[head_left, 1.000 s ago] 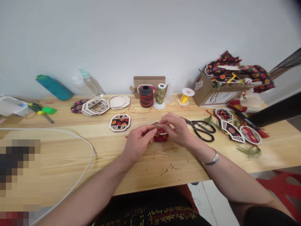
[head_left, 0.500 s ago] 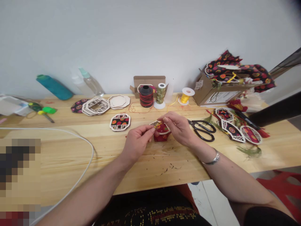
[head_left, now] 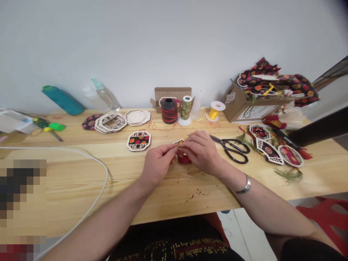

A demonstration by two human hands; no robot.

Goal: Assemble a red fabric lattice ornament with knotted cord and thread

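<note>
My left hand [head_left: 159, 159] pinches a thin yellow cord [head_left: 179, 143] between thumb and forefinger. Fingertips of my right hand [head_left: 202, 150] close on the same cord, so both hands meet above the wood. Beneath them lies a patterned ornament, mostly covered, with a bit of its pale fretwork edge [head_left: 176, 141] showing. A small dark-red object [head_left: 184, 159] rests below the fingers, partly hidden. To the right of my right hand are black-handled scissors [head_left: 235, 150]. An octagonal fretwork ornament with floral fabric [head_left: 139, 141] lies left of my hands.
Along the back stand a red cord spool [head_left: 169, 111], a gold ribbon spool [head_left: 186, 108] and a yellow cord spool [head_left: 215, 110]. A cardboard box [head_left: 233, 105] full of fabric sits right. Finished ornaments [head_left: 269, 150] lie in front of it. A white cable [head_left: 104, 174] curves across the left.
My right hand has come down and left, its fingers closing in against my left fingertips. It now covers most of the ornament. The left hand has barely moved.
</note>
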